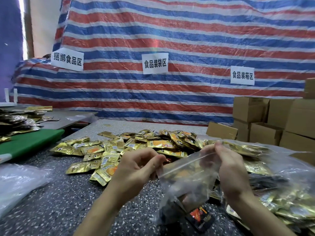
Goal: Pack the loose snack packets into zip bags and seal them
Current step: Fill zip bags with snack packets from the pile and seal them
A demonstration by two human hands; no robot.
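Note:
I hold a clear zip bag (pixel 185 183) up above the speckled table (pixel 56 201), with snack packets inside it and a dark packet at its bottom. My left hand (pixel 138 167) pinches the left end of the bag's zip strip. My right hand (pixel 226 164) pinches the strip's right end, higher up. A heap of loose gold snack packets (pixel 129 149) lies on the table behind the bag. At the right, filled clear bags of gold packets (pixel 279 198) are piled.
Cardboard boxes (pixel 272 123) are stacked at the far right. A green board (pixel 32 142) and more gold packets (pixel 17 121) sit on a table at the left. Empty clear bags (pixel 15 183) lie at the near left. A striped tarp with paper signs hangs behind.

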